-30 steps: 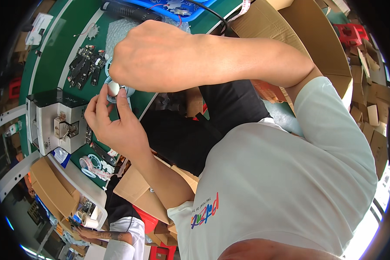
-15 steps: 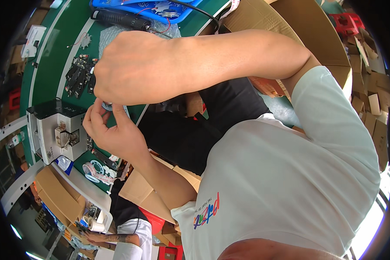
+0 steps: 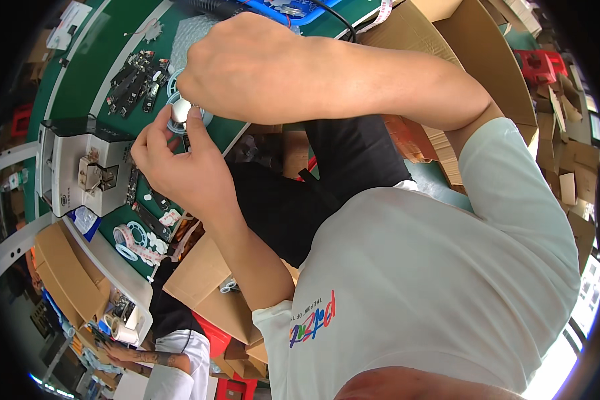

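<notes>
My left hand (image 3: 183, 163) is closed in a pinch, thumb and forefinger on a small white round piece (image 3: 181, 110). A light blue ring (image 3: 207, 119) shows around and behind this piece; I cannot tell if the two are joined. Right above it, my right hand (image 3: 243, 70) is bent over with its back toward me. It looks closed, but its fingertips and anything in them are hidden. Part of another light blue ring (image 3: 173, 83) shows at its edge. Beside the hands, a pile of black electronic parts (image 3: 138, 81) lies on the green table (image 3: 80, 80).
A white and black machine (image 3: 90, 170) stands left of my left hand. Nearer lie a tape roll (image 3: 123, 237) and a blue ring (image 3: 138, 232). Bubble wrap (image 3: 190, 37) and a blue tray (image 3: 280, 15) are at the top. Cardboard boxes (image 3: 197, 263) flank me. Another person's arm (image 3: 147, 357) shows lower left.
The view has shifted, so the table and both hands sit higher. My right hand has moved slightly away from my left, and the white round piece now shows between the left fingers.
</notes>
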Motion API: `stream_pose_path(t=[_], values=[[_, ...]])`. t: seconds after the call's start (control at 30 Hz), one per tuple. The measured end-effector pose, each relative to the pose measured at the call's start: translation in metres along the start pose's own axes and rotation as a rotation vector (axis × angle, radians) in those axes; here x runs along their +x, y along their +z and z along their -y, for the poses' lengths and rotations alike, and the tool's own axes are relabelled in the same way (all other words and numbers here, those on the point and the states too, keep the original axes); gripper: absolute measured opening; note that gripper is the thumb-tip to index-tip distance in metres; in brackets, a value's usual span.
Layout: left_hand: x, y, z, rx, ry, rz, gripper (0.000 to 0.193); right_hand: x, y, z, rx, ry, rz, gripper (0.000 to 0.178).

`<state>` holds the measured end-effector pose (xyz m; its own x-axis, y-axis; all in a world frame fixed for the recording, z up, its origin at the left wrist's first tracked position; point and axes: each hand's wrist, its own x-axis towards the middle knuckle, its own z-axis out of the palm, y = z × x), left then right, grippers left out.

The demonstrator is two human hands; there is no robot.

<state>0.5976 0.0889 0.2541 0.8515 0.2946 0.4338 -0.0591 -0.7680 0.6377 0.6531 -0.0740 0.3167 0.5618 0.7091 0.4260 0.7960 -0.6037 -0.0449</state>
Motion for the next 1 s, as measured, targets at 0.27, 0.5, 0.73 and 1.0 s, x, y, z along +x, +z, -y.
stream_pose_path(t=[0.27,0.5,0.73,1.0], values=[[0.002,0.002,0.011,-0.064,0.041,0.003,0.028,0.014,0.002,-0.006,-0.014,-0.057,0.028,0.012],[-0.001,0.003,0.018,-0.104,0.086,-0.018,0.026,0.019,-0.005,-0.005,0.109,0.071,0.205,0.01],[0.002,0.0,0.016,-0.106,0.103,0.001,0.023,0.008,0.008,-0.013,0.16,0.138,0.179,0.009],[0.001,0.0,0.018,-0.073,0.143,0.009,0.023,-0.01,0.028,-0.022,0.251,0.159,0.06,0.007]])
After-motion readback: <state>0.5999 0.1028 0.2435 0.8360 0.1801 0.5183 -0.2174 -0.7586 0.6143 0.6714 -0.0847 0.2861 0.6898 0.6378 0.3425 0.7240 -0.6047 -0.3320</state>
